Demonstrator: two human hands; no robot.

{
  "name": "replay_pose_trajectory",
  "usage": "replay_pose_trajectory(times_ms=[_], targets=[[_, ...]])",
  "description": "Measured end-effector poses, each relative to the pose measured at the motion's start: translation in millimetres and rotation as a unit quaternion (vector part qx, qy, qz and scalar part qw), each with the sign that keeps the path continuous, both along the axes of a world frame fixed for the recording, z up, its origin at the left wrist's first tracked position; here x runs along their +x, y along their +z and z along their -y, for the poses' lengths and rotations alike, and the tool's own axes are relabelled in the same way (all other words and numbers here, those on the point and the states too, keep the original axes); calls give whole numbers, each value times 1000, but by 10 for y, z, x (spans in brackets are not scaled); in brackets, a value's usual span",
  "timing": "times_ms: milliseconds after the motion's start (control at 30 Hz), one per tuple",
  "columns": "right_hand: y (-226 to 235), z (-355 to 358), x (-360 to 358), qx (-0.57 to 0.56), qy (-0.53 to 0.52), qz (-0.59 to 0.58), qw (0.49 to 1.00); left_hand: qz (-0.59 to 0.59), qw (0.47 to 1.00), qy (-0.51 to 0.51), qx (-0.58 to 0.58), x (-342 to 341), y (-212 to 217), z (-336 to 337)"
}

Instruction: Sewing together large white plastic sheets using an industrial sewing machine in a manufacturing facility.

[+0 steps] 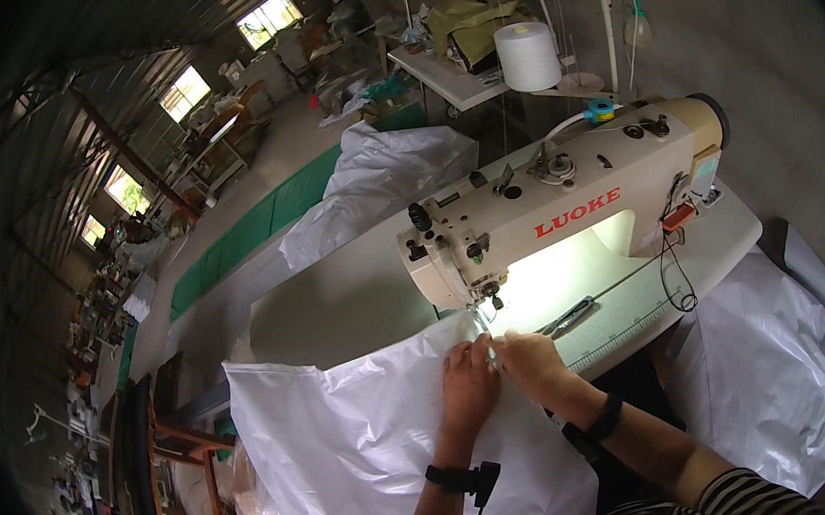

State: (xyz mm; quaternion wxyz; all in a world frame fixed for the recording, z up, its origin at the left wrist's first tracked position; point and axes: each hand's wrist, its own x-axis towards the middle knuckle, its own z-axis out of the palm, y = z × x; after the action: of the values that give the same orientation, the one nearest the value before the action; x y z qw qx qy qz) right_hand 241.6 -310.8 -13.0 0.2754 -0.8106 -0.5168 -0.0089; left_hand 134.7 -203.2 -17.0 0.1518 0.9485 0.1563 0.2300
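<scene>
A white sewing machine (558,207) stands before me, its lamp lighting the needle area. A large, shiny white plastic-like sheet (369,413) hangs over the front edge of the table, its upper edge running to the presser foot (484,312). Just in front of the foot, my left hand (470,384) grips the sheet with bent fingers. My right hand (532,361) is right beside it, fingers pinched together at the sheet's edge; the fingertips are partly hidden. Thread snips (572,316) lie on the machine bed, a little right of my right hand.
Another white sheet bundle (771,371) hangs at the right, and more white sheeting (379,180) is heaped behind the table. A white thread cone (527,56) stands behind the machine. A dark cord (678,275) dangles from the machine's right end. A wooden frame (196,441) is at the left.
</scene>
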Motion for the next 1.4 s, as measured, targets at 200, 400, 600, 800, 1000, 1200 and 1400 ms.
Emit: replay_pose_trajectory(times_ms=[200, 400, 600, 800, 1000, 1200, 1400], targets=[[-30, 34, -100, -67, -10, 165, 984, -7, 994, -48, 96, -34, 106, -31], [-47, 265, -325, -130, -24, 169, 977, -1, 997, -52, 57, -41, 182, -67], [-94, 107, -333, -136, -6, 154, 979, -16, 995, -72, 74, 23, 188, -215], [-138, -26, -341, -165, -20, 131, 977, -3, 995, -85, 61, 75, 161, -334], [-214, -226, -173, -86, -31, 103, 991, 12, 994, -96, 52, 172, 8, -667], [-60, -119, -46, -94, -13, 58, 994, 22, 990, -70, 118, 78, 396, -288], [119, 1189, 28, 42, 57, -83, 994, -130, 975, -80, -162, -1234, 204, 1192]])
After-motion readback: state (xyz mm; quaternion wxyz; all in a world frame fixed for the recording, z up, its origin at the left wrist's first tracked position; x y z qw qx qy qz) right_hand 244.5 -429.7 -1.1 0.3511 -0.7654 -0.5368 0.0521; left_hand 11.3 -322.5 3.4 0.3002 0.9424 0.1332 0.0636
